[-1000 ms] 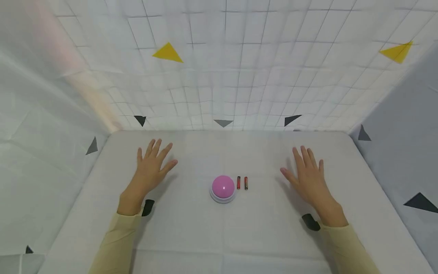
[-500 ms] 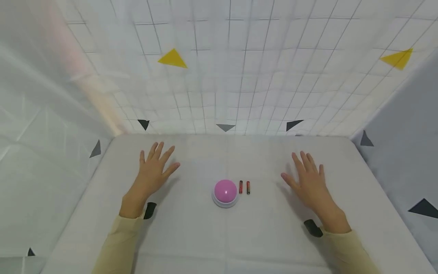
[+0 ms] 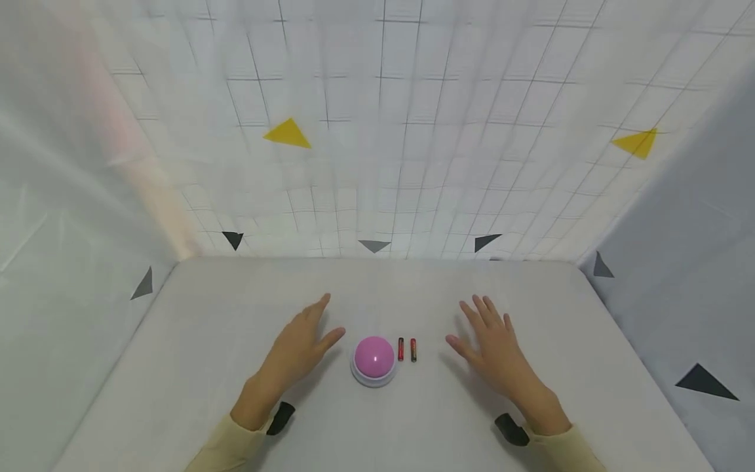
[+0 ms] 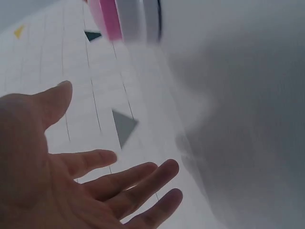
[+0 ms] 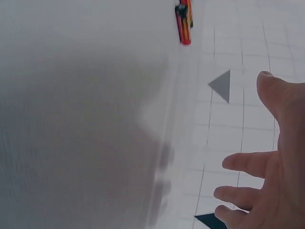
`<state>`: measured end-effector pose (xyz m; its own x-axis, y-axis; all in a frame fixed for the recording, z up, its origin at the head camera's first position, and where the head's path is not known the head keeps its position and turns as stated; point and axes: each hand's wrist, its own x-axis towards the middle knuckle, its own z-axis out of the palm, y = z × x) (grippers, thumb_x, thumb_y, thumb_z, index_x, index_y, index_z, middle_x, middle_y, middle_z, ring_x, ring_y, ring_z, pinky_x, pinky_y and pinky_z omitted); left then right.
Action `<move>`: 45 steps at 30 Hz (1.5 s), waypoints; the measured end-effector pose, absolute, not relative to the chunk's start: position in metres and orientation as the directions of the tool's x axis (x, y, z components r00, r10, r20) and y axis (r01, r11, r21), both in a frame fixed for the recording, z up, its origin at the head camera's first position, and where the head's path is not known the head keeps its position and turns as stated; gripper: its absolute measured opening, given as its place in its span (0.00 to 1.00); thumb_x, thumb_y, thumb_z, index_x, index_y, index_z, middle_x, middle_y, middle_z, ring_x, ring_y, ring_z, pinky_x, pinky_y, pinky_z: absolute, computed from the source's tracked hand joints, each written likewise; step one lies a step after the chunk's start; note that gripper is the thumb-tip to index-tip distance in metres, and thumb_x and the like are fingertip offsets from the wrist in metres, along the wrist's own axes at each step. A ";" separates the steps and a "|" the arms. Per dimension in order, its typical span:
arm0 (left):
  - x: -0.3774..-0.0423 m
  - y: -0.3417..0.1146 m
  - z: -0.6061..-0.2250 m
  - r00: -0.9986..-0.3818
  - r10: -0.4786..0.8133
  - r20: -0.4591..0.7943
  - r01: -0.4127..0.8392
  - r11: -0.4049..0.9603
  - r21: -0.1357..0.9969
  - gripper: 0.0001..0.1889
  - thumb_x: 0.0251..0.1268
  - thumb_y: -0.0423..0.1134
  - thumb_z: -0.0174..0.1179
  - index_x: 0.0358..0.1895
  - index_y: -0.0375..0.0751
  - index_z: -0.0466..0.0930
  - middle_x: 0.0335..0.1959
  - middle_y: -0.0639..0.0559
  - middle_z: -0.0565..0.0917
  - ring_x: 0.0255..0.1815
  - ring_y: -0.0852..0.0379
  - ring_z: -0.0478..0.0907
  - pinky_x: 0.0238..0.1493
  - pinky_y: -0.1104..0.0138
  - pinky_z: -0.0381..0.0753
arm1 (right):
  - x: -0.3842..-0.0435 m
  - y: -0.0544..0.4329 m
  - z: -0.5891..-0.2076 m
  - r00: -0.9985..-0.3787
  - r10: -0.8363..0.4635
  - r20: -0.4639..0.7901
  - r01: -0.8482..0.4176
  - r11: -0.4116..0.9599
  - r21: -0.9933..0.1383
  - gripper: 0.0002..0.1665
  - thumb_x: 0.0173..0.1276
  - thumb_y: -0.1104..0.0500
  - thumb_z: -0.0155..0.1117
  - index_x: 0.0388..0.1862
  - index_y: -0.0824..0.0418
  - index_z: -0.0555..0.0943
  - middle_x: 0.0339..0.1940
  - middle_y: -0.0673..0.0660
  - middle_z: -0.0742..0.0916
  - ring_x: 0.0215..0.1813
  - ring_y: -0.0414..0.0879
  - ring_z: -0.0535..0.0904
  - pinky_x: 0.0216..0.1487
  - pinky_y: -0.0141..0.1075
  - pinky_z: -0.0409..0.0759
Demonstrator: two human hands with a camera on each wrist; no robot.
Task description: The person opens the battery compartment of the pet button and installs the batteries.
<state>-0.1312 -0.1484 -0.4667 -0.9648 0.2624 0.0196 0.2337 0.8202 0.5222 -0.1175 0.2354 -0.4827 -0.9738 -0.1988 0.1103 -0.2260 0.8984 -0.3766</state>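
A round pink dome on a white base (image 3: 374,359), like a push light or button, sits on the white table between the hands. Just right of it lie two small red-and-black batteries (image 3: 401,349), side by side and apart. My left hand (image 3: 297,347) hovers left of the dome, fingers extended, thumb toward it, touching nothing. Over the table to the right of the batteries is my right hand (image 3: 492,351), its fingers spread and holding nothing. In the left wrist view the dome's edge (image 4: 112,19) shows at the top; the right wrist view shows the batteries (image 5: 184,24).
The white-covered table (image 3: 377,439) is bounded by a gridded sheet (image 3: 354,164) at the back and by pale sheets at both sides. Black, grey and yellow triangle markers (image 3: 289,134) are stuck on the sheets. A dark wrist camera (image 3: 512,430) is on each wrist.
Both hands have moved inward, the left toward the dome and the right toward the batteries. The head view has tilted, so the scene sits lower. The dome and batteries stay in place.
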 end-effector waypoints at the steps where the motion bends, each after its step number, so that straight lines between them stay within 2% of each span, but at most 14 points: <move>1: -0.126 -0.144 -0.469 -0.964 0.267 -0.007 0.220 0.811 0.542 0.42 0.78 0.60 0.59 0.84 0.40 0.57 0.78 0.35 0.69 0.79 0.35 0.67 0.76 0.41 0.67 | -0.114 0.231 -0.486 -0.972 -0.209 0.108 -0.235 0.893 -0.383 0.49 0.75 0.37 0.66 0.83 0.61 0.64 0.84 0.70 0.63 0.86 0.70 0.50 0.76 0.77 0.47; 4: -0.112 -0.132 -0.474 -0.954 0.296 -0.049 0.216 0.790 0.574 0.42 0.75 0.61 0.62 0.81 0.39 0.62 0.77 0.36 0.71 0.78 0.36 0.69 0.75 0.42 0.69 | -0.105 0.220 -0.494 -0.968 -0.230 0.104 -0.253 0.878 -0.406 0.49 0.74 0.35 0.66 0.83 0.59 0.65 0.84 0.68 0.64 0.86 0.69 0.52 0.76 0.76 0.48; 8: -0.097 -0.120 -0.480 -0.938 0.341 -0.061 0.241 0.770 0.591 0.43 0.68 0.59 0.70 0.78 0.37 0.67 0.75 0.36 0.74 0.75 0.36 0.72 0.72 0.42 0.73 | -0.095 0.209 -0.499 -0.964 -0.250 0.092 -0.265 0.868 -0.420 0.49 0.73 0.36 0.68 0.82 0.59 0.66 0.84 0.67 0.66 0.85 0.67 0.55 0.76 0.75 0.51; 12: -0.088 -0.111 -0.487 -0.918 0.391 -0.066 0.286 0.767 0.574 0.47 0.59 0.57 0.77 0.77 0.38 0.68 0.74 0.35 0.75 0.72 0.35 0.75 0.67 0.40 0.77 | -0.089 0.202 -0.500 -0.957 -0.279 0.081 -0.287 0.866 -0.409 0.48 0.73 0.36 0.68 0.82 0.59 0.67 0.83 0.67 0.67 0.84 0.67 0.59 0.75 0.76 0.55; 17: -0.087 -0.101 -0.496 -0.893 0.448 -0.045 0.350 0.753 0.557 0.50 0.51 0.56 0.82 0.77 0.41 0.70 0.72 0.39 0.76 0.71 0.39 0.76 0.64 0.42 0.81 | -0.088 0.201 -0.497 -0.953 -0.286 0.094 -0.300 0.875 -0.381 0.47 0.73 0.36 0.68 0.81 0.59 0.68 0.82 0.66 0.68 0.84 0.66 0.60 0.75 0.75 0.57; 24: -0.094 -0.090 -0.500 -0.876 0.483 -0.008 0.414 0.759 0.503 0.46 0.49 0.52 0.84 0.71 0.42 0.74 0.65 0.47 0.81 0.67 0.50 0.77 0.64 0.52 0.82 | -0.088 0.202 -0.494 -0.958 -0.271 0.095 -0.287 0.874 -0.392 0.46 0.73 0.38 0.69 0.81 0.59 0.67 0.83 0.66 0.68 0.84 0.65 0.59 0.76 0.74 0.56; 32: -0.102 -0.089 -0.490 -0.864 0.503 0.017 0.442 0.743 0.503 0.42 0.44 0.50 0.87 0.64 0.43 0.76 0.58 0.48 0.83 0.59 0.51 0.80 0.59 0.53 0.85 | -0.092 0.202 -0.488 -0.955 -0.276 0.109 -0.296 0.856 -0.425 0.46 0.73 0.38 0.69 0.81 0.58 0.67 0.83 0.65 0.68 0.85 0.63 0.59 0.78 0.72 0.54; 39: -0.104 -0.102 -0.473 -0.866 0.499 0.032 0.441 0.732 0.518 0.39 0.38 0.54 0.88 0.57 0.47 0.80 0.46 0.55 0.88 0.45 0.57 0.83 0.49 0.57 0.83 | -0.090 0.196 -0.480 -0.936 -0.311 0.167 -0.352 0.784 -0.512 0.44 0.74 0.37 0.68 0.82 0.51 0.67 0.83 0.58 0.70 0.84 0.58 0.61 0.80 0.67 0.54; 45: -0.111 -0.106 -0.463 -0.851 0.524 0.034 0.441 0.678 0.588 0.37 0.40 0.56 0.87 0.56 0.50 0.81 0.45 0.59 0.89 0.44 0.62 0.83 0.47 0.64 0.82 | -0.088 0.189 -0.468 -0.899 -0.393 0.191 -0.434 0.744 -0.508 0.45 0.73 0.34 0.67 0.82 0.46 0.66 0.82 0.49 0.70 0.84 0.51 0.63 0.82 0.59 0.58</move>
